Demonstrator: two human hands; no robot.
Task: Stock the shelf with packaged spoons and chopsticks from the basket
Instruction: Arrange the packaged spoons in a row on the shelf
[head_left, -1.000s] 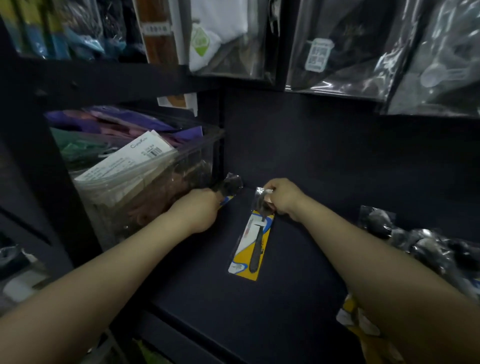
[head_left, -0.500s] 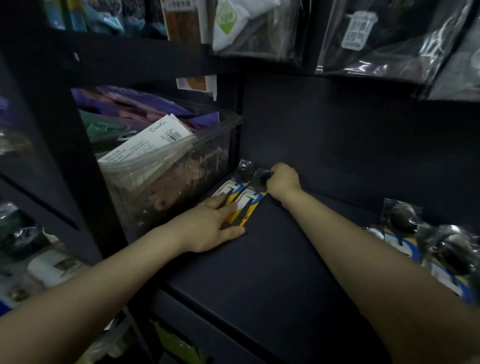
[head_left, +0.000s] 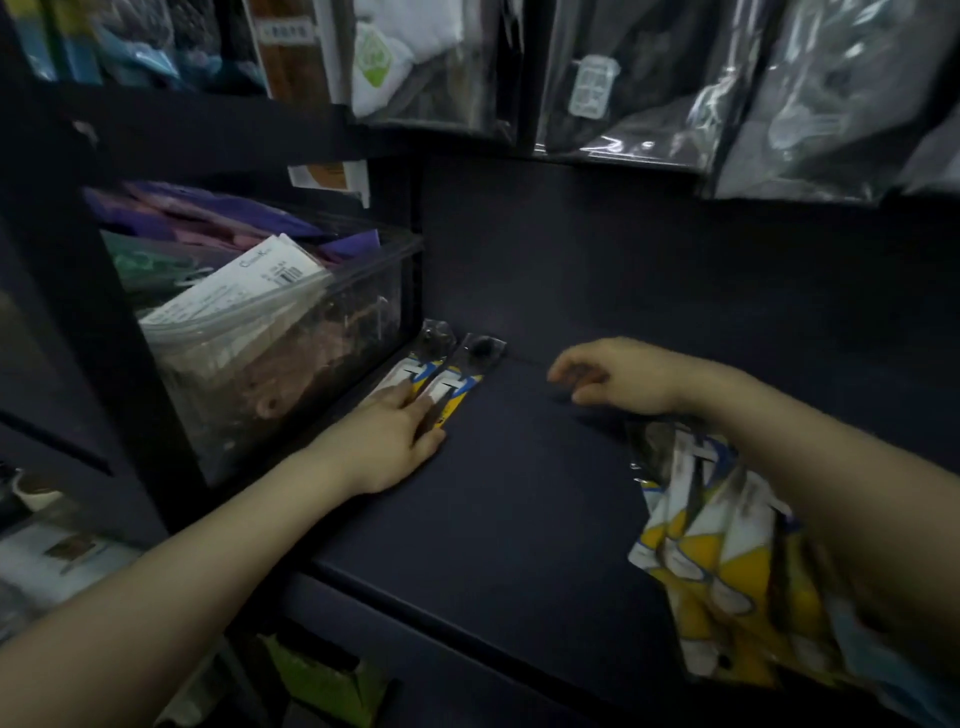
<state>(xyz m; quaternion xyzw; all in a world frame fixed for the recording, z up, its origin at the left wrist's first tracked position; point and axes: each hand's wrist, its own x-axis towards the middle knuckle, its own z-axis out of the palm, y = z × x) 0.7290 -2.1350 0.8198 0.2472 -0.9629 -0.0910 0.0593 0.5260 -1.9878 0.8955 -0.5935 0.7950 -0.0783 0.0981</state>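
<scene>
Two packaged spoons lie side by side at the back left corner of the dark shelf (head_left: 519, 493): one spoon pack (head_left: 423, 358) against the clear bin, the other spoon pack (head_left: 470, 369) just right of it. My left hand (head_left: 384, 441) rests flat on their near ends with straight fingers. My right hand (head_left: 618, 376) hovers over the shelf to the right of the packs, fingers loosely curled, holding nothing. A pile of yellow, white and blue spoon packs (head_left: 727, 545) lies at the shelf's right, partly under my right forearm.
A clear plastic bin (head_left: 291, 364) full of packaged goods stands on the shelf's left. Bagged goods (head_left: 623, 93) hang above from the upper shelf. More items sit on lower shelves at the left (head_left: 57, 551). A green box (head_left: 322, 680) is below the shelf edge.
My right hand has let go of the second spoon pack's top and drawn back to the right. The left hand stays on the two packs. The camera has shifted, showing the pile at right.
</scene>
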